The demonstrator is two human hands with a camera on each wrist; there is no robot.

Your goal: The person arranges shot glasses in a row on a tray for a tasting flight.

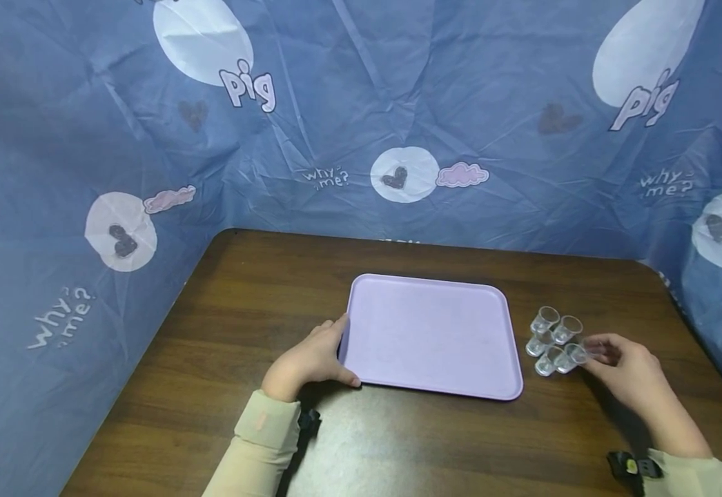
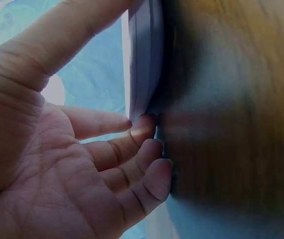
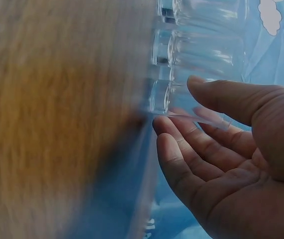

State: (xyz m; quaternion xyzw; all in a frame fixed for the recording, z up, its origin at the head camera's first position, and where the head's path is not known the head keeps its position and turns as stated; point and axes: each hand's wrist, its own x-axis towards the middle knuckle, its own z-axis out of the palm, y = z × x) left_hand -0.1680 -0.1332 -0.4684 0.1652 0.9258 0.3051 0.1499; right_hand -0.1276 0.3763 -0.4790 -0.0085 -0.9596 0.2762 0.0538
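A shallow lilac tray (image 1: 432,338) lies flat on the table. At its near left corner is my left hand (image 1: 314,355), with fingers along the left edge and the thumb at the front edge. In the left wrist view, the fingertips (image 2: 144,127) touch the tray's side (image 2: 144,55). To the tray's right, several small clear shot glasses (image 1: 550,360) stand upright in a tight cluster. My right hand (image 1: 631,369) holds the nearest-right shot glass (image 3: 160,97) between thumb and fingers, its base down near the tabletop.
The brown wooden table (image 1: 261,297) has rounded far corners. Blue printed cloth (image 1: 330,124) hangs behind it and along both sides. Dark straps with small devices (image 1: 634,466) sit at the wrists.
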